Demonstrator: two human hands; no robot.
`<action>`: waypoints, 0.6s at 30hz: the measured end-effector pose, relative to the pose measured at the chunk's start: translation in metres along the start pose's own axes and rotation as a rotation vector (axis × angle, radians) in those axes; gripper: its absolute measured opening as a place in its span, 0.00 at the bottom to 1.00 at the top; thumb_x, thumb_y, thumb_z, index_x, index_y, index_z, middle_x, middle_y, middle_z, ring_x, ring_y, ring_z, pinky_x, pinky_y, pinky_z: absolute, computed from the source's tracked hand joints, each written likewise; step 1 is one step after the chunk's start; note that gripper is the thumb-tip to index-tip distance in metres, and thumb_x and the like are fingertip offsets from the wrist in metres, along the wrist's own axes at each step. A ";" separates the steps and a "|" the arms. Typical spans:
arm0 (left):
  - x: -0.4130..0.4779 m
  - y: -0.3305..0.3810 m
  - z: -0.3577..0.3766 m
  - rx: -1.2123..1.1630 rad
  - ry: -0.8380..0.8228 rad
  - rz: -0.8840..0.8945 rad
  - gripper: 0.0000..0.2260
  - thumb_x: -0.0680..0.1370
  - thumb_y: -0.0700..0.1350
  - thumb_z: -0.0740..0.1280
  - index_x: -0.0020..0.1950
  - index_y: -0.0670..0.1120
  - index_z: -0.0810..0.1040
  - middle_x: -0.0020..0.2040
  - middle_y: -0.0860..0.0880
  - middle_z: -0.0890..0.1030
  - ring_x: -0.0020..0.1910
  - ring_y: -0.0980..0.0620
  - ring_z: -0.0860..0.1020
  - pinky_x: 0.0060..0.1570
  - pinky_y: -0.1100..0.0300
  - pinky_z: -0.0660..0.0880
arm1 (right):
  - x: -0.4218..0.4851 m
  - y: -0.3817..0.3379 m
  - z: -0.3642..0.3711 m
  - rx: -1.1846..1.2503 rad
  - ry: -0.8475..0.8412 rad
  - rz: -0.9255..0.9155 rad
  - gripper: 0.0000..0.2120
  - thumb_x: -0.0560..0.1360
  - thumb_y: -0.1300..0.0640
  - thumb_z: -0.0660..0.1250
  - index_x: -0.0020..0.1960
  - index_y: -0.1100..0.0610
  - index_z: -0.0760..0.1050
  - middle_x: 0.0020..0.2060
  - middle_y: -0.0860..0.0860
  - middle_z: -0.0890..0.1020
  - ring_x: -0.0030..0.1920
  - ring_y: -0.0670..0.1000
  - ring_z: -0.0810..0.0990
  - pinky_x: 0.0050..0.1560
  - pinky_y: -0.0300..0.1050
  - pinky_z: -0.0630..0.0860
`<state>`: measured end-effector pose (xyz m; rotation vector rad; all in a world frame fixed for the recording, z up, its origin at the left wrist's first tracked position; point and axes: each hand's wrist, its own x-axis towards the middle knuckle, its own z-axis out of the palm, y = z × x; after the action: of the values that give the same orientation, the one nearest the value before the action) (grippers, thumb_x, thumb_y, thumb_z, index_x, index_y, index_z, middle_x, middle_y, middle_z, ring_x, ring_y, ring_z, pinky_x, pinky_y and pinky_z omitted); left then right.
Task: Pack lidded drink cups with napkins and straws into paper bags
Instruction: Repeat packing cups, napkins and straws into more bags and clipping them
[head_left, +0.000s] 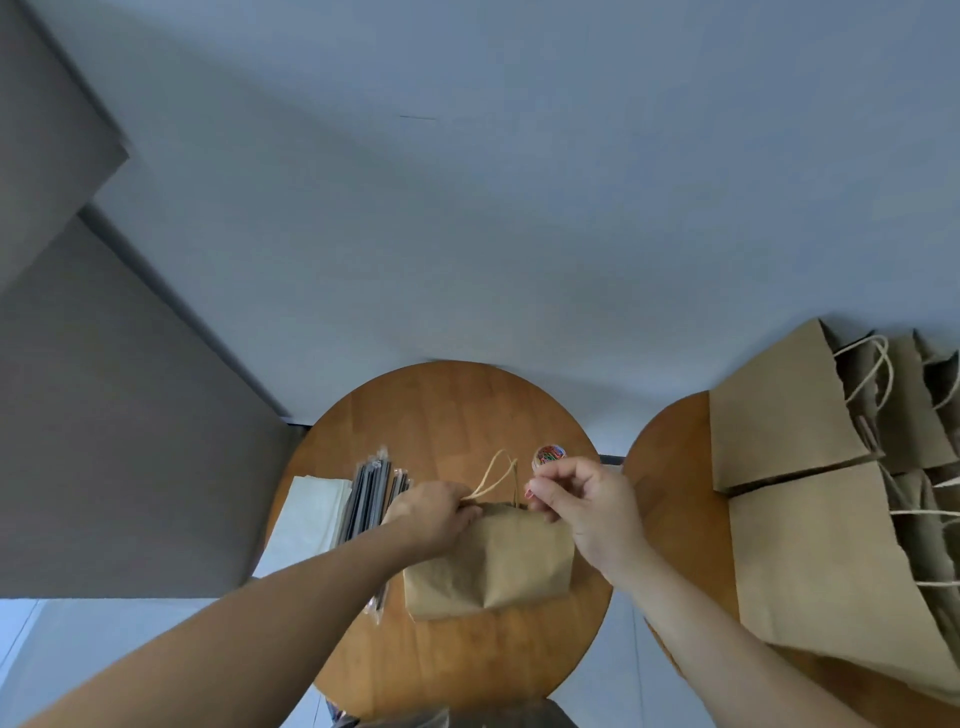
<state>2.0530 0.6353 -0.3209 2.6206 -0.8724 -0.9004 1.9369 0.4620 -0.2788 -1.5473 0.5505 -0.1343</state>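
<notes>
Two hands meet at the top edge of one paper bag (488, 558), which stands on the round wooden table (447, 415) in the lower middle of the frame. Your left hand (434, 514) is closed on the bag's upper left corner, pinching the paper at the base of the twine handles (496, 475), which rise up and away from your fingers. Your right hand (582, 506) sits at the bag's upper right corner, fingers curled narrow with thumb and forefinger pinched together; whether they grip the paper itself or some small item you cannot tell. The bag's mouth looks pressed flat between both hands, its body extending toward the bottom of the frame.

Just above your right hand, a small round container of coloured clips (549, 454) rests on the table. Left of your left hand lie wrapped straws (371, 499) in a bundle, and beside them, further left, a stack of white napkins (306, 519). On a second table (670, 467) at the right edge, more paper bags (810, 525) lie stacked. No writing or brand is readable on anything.
</notes>
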 end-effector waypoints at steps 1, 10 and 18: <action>-0.001 0.001 0.000 0.002 0.002 0.000 0.10 0.82 0.53 0.60 0.53 0.51 0.79 0.49 0.48 0.82 0.51 0.46 0.79 0.44 0.56 0.73 | -0.007 0.006 0.002 -0.078 0.003 -0.003 0.07 0.74 0.62 0.73 0.41 0.51 0.83 0.35 0.54 0.85 0.37 0.56 0.83 0.42 0.52 0.81; -0.024 0.009 0.018 0.085 0.029 0.043 0.11 0.82 0.55 0.58 0.53 0.51 0.77 0.50 0.46 0.82 0.52 0.43 0.79 0.42 0.56 0.69 | -0.019 0.035 0.018 -0.710 -0.111 -0.199 0.02 0.76 0.53 0.70 0.48 0.47 0.81 0.41 0.40 0.84 0.41 0.43 0.81 0.43 0.46 0.78; -0.035 0.008 0.033 0.173 0.096 0.103 0.11 0.77 0.54 0.62 0.58 0.55 0.75 0.47 0.46 0.83 0.47 0.42 0.81 0.38 0.56 0.70 | -0.013 0.039 0.018 -0.795 -0.136 -0.218 0.05 0.75 0.57 0.72 0.50 0.50 0.82 0.42 0.43 0.85 0.42 0.46 0.82 0.44 0.43 0.77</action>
<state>2.0069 0.6496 -0.3267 2.7070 -1.0939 -0.6958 1.9231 0.4850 -0.3141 -2.3714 0.3327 0.0341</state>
